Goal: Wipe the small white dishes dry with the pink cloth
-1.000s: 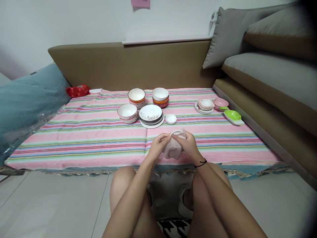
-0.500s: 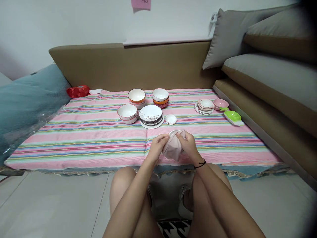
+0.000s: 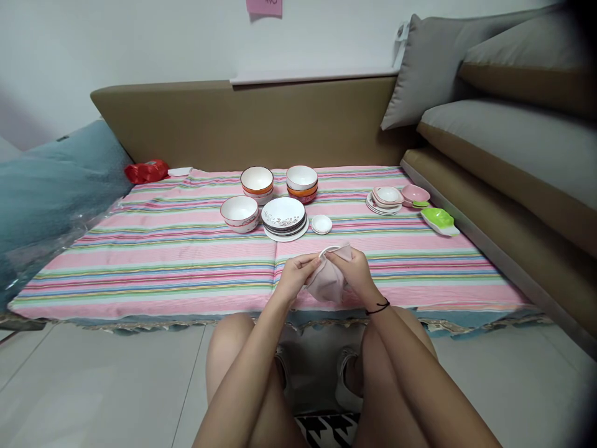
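A pale pink cloth [image 3: 328, 283] drapes over a small white dish [image 3: 330, 249], of which little more than the rim shows. My left hand [image 3: 297, 272] is closed on the dish's left edge, where the cloth also lies. From the right, my right hand [image 3: 353, 269] pinches the cloth against the rim. Just beyond my hands sit small white dishes [image 3: 321, 224] in a short stack. To their left is a pile of plates [image 3: 283, 213], the top one white with a floral pattern.
Stacked bowls stand behind the plates: white and red [image 3: 239, 211], orange-banded [image 3: 257, 180], and white over orange [image 3: 301, 178]. Farther right are stacked small dishes [image 3: 387, 198], a pink dish [image 3: 415, 195] and a green dish [image 3: 438, 219]. Cushions [image 3: 508, 143] rise at the right, a red bundle [image 3: 147, 171] at the left.
My right thumb has shifted slightly left along the rim, taking the cloth with it. The cloth's folds hang differently, and more of the dish's left rim shows.
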Available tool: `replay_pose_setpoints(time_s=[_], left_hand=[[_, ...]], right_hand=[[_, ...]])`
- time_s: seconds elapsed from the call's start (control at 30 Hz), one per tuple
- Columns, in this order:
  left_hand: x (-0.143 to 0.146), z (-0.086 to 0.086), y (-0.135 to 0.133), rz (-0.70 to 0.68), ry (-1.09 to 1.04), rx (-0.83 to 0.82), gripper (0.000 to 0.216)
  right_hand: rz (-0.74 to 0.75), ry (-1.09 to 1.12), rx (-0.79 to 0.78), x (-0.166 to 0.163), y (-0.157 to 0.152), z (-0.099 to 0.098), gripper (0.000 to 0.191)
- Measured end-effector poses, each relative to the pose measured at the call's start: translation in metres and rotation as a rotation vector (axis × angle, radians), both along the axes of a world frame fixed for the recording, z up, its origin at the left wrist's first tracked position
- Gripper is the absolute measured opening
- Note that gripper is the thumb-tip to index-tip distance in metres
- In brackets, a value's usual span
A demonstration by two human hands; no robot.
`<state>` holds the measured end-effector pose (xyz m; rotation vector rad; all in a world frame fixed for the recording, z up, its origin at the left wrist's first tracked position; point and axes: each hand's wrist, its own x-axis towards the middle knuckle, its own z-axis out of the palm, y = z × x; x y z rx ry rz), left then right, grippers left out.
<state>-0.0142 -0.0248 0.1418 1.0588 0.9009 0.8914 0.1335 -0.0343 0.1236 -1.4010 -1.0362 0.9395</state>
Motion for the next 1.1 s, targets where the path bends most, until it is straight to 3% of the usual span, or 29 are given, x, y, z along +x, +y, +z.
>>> replay_pose_setpoints(time_s=[0.17,0.37,0.8,1.1], left_hand=[[0.0,-0.002,0.0,-0.01,0.001,-0.021,0.048],[0.0,-0.006,0.0,-0.001,-0.008,-0.021,0.054],[0.007,-0.012,-0.001,0.079,-0.095,-0.042,0.045],[0.012,-0.008,-0.002,0.204,-0.114,-0.039,0.048]], right_hand=[[0.087,0.177,-0.064,0.001,0.001,-0.001,0.039],[0.201,0.183,-0.08,0.002,-0.002,0.006,0.046],[-0.038,-0.021,-0.031,0.002,0.0,-0.001,0.036],[0.037,-0.065,0.088,0.008,0.005,-0.007,0.032]])
